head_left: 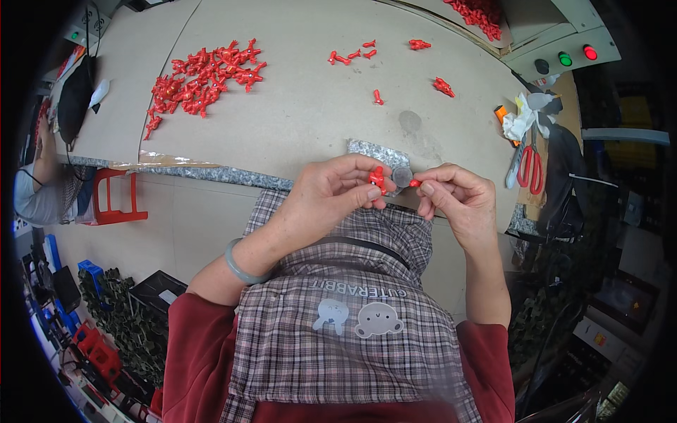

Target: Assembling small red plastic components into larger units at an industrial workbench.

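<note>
Between the thumb and fingers of my left hand (331, 187) is a small red plastic figure (378, 178). My right hand (455, 197) pinches a smaller red plastic piece (415, 183) just to the right of the figure, with a narrow gap between the two. Both hands hover over the table's near edge, by a grey speckled patch (377, 150). Further back on the table lie several loose red pieces (340, 58) and another red figure (443, 87). A large heap of red figures (204, 77) spreads over the table's left part.
Red-handled scissors (530, 169) and crumpled white tissue (520, 121) lie at the table's right edge. Behind them stands a machine panel (564, 53) with lit green and red buttons. A red stool (118, 196) and another person's arm (46, 151) are at the left.
</note>
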Available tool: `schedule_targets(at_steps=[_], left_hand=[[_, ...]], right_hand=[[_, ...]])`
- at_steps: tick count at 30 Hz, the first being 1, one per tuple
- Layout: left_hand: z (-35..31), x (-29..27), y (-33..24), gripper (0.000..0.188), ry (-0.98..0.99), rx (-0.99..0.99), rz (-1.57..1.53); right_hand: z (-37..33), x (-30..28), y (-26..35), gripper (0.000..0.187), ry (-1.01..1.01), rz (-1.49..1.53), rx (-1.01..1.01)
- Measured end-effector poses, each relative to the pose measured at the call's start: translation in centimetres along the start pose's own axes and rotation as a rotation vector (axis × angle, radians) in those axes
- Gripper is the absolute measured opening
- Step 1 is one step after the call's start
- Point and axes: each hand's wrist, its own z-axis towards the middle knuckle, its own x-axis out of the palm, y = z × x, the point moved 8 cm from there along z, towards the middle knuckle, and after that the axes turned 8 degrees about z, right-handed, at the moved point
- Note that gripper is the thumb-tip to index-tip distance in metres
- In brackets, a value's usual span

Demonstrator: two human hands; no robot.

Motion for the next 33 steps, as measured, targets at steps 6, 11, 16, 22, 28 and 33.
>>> schedule_targets(at_steps=[6, 11, 16, 22, 28, 33], left_hand=[[-0.2, 0.5, -0.2, 0.029, -0.038, -0.013, 0.02], [-0.1, 0.7, -0.3, 0.032, -0.045, 0.044, 0.014], [-0.1, 0.7, -0.6, 0.032, -0.068, 0.065, 0.032], [-0.3, 0.5, -0.5, 0.028, -0.133, 0.163, 0.162], [-0.6, 0.4, -2.2, 0.028, -0.209, 0.26, 0.502], [-1.2, 0.9, -3.8, 0.027, -0.307, 0.468, 0.747]], right_hand=[[-0.7, 1.3, 0.7, 0.011, -0.076, 0.039, -0.115], [-1.1, 2.1, 1.4, 0.01, -0.128, -0.064, -0.229], [-1.4, 2.7, 1.9, 0.011, -0.136, -0.168, -0.306], [-1.6, 3.3, 2.2, 0.011, -0.17, -0.27, -0.378], [-2.1, 3.7, 2.6, 0.012, -0.219, -0.382, -0.47], [-2.1, 4.1, 2.4, 0.013, -0.23, -0.372, -0.507]])
